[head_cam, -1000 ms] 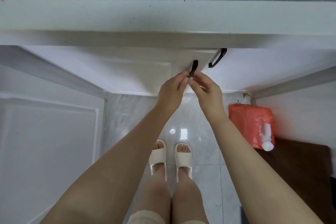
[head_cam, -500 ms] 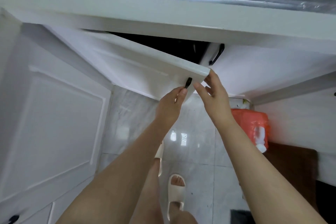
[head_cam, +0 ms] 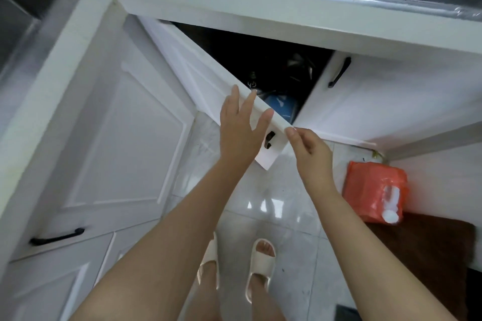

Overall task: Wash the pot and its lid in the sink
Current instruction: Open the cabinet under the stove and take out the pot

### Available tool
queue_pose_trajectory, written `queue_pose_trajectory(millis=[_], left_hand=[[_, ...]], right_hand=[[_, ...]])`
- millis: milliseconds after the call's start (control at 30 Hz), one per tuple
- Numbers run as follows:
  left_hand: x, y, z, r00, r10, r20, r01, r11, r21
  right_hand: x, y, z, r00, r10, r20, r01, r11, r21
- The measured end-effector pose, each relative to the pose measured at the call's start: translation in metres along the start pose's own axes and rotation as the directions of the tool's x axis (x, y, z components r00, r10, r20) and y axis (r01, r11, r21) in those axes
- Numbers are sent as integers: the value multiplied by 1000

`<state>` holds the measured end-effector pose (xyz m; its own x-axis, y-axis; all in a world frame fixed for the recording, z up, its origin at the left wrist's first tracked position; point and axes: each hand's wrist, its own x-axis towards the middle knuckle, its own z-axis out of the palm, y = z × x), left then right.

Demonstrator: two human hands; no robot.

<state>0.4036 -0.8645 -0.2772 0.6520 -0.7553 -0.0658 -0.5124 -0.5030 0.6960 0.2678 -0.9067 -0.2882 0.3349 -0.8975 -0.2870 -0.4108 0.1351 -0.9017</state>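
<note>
Left hand (head_cam: 238, 128) flat on open cabinet door (head_cam: 208, 86); no legible writing, seemingly

head: worn on person's head | faces forward, steeply down | near cabinet door (head_cam: 208, 86), floor (head_cam: 287, 216) below | single view

A white cabinet door (head_cam: 208, 81) stands half open; an orange bag (head_cam: 370, 190) lies on the tiled floor (head_cam: 287, 216) beside a brown mat (head_cam: 422, 250).

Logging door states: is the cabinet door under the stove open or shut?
Open: the cabinet door is swung out, the dark interior shows behind it, left hand on its edge.
</note>
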Motion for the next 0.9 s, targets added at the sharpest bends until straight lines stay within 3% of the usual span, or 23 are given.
queue_pose_trajectory(millis=[167,400,900], left_hand=[[-17,-21,-22,1000,13,13,-14,995,102],[-51,-69,-74,998,24,52,-29,994,107],[-74,-149,-172,988,-47,145,43,998,35]], right_hand=[[-31,-7,18,998,37,55,-35,999,-36],[-98,-16,79,990,36,140,-31,999,-33],[-127,-48,177,875,59,480,-208,942,263]])
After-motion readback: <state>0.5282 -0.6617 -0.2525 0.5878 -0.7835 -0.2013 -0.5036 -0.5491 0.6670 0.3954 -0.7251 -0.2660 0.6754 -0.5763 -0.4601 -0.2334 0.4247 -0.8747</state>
